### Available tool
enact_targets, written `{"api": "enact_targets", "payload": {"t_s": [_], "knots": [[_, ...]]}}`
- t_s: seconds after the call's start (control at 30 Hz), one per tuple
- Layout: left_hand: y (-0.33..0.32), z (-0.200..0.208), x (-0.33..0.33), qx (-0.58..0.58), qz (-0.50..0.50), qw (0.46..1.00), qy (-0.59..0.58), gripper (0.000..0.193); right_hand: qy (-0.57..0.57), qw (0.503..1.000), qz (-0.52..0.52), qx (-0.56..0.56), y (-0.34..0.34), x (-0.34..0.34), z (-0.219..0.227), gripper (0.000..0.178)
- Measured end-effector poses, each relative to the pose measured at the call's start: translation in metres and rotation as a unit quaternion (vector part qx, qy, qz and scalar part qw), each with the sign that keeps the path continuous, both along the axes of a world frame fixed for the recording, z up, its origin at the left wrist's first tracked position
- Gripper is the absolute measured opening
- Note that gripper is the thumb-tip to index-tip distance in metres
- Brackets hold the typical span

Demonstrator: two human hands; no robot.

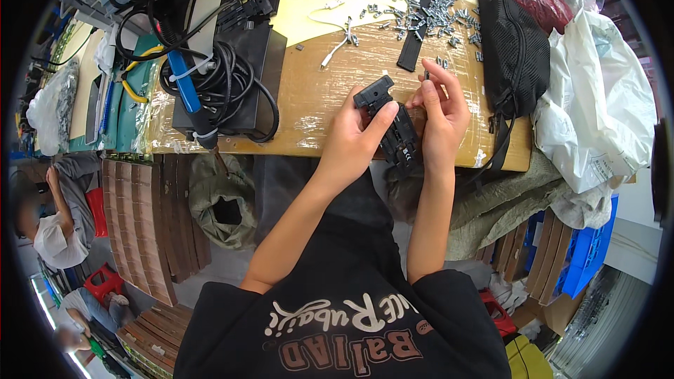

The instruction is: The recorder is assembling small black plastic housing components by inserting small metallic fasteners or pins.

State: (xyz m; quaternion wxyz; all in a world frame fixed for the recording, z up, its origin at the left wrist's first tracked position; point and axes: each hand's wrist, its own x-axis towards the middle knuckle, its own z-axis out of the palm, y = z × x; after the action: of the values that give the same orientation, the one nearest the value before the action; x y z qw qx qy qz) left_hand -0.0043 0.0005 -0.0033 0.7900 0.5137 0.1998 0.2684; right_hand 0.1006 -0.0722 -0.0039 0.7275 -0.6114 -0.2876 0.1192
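My left hand (356,130) is closed around a long black plastic part (399,133), its thumb pressed on top. The part is tilted, with a blocky head at its far end and a ribbed, slotted body reaching down past the table's front edge. Just right of it, my right hand (442,109) is raised with bent fingers. Between its fingertips shows a small dark grey piece (426,75), too small to name exactly. Beyond the hands lies a heap of small grey metal pieces (439,17), with a few loose ones (441,62) nearer my right hand.
A black waist bag (516,52) and its strap lie at the right, beside white plastic bags (597,98). On the left are a black box (263,63) with coiled cables and a blue-handled soldering iron (184,84). A short white cable (339,45) lies mid-table. People sit far left.
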Motion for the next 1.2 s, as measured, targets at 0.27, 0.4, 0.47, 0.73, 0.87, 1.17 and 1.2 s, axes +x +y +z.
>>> {"api": "enact_targets", "payload": {"t_s": [0.27,0.4,0.47,0.73,0.87,1.17,1.2], "knots": [[0.004,0.002,0.002,-0.054,0.025,0.998,-0.022,0.032,0.062,0.997,0.022,0.042,0.000,-0.003,0.002,0.020],[0.001,0.003,0.000,-0.021,0.019,0.999,-0.027,0.040,0.070,0.996,0.010,0.052,-0.001,-0.005,0.003,0.017],[0.000,0.003,0.001,-0.039,0.037,0.998,-0.034,0.040,0.063,0.996,0.016,0.058,-0.004,-0.005,0.001,0.015],[-0.002,-0.003,0.005,0.038,0.110,0.993,-0.038,0.040,0.111,0.990,-0.054,0.064,-0.031,-0.020,0.001,0.014],[0.000,-0.005,0.004,0.017,0.113,0.992,-0.044,0.038,0.108,0.987,-0.104,0.054,-0.051,-0.025,-0.003,0.017],[-0.006,-0.012,-0.008,-0.028,0.141,0.984,-0.106,0.033,0.083,0.993,-0.085,0.023,-0.049,-0.039,-0.006,0.013],[-0.006,-0.014,-0.010,-0.013,0.160,0.981,-0.110,0.034,0.084,0.992,-0.086,0.024,-0.049,-0.038,-0.005,0.013]]}}
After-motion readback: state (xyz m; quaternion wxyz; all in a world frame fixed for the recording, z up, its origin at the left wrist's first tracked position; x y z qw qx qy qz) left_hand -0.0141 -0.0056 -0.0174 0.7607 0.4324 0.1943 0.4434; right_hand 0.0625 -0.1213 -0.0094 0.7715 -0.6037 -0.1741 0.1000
